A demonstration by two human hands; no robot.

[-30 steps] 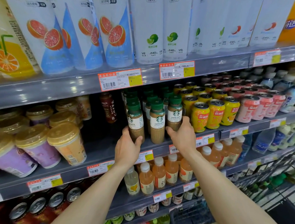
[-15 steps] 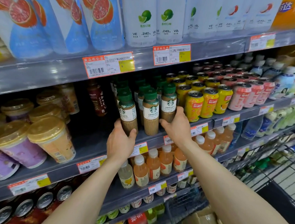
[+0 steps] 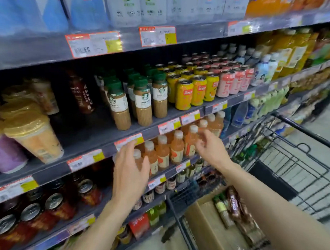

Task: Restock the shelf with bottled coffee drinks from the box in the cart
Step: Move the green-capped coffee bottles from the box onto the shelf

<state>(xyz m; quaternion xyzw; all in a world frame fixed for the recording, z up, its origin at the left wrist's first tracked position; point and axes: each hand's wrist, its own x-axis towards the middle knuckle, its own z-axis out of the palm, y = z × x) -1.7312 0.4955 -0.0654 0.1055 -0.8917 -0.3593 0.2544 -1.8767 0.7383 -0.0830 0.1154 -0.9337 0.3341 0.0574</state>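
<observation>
Green-capped bottled coffee drinks [image 3: 143, 103] stand in rows on the middle shelf [image 3: 95, 138], three at the front edge. One dark brown coffee bottle [image 3: 81, 93] stands alone to their left. My left hand [image 3: 129, 166] and my right hand [image 3: 211, 149] hang empty below that shelf, in front of the orange juice bottles, fingers loosely spread. At the lower right a cardboard box [image 3: 207, 223] sits in the cart [image 3: 283, 167] with brown coffee bottles [image 3: 234, 203] lying in it.
Lidded cups [image 3: 31, 136] fill the shelf's left part, yellow cans [image 3: 192, 92] and pink cans [image 3: 232, 82] the right. Orange juice bottles [image 3: 166, 151] stand one shelf down. Dark cans [image 3: 43, 210] sit lower left. The cart's wire frame stands close to the shelving.
Both hands let go of the green-capped bottles and dropped away from the shelf toward the lower right. The view swung down and right, bringing the cart and box into sight.
</observation>
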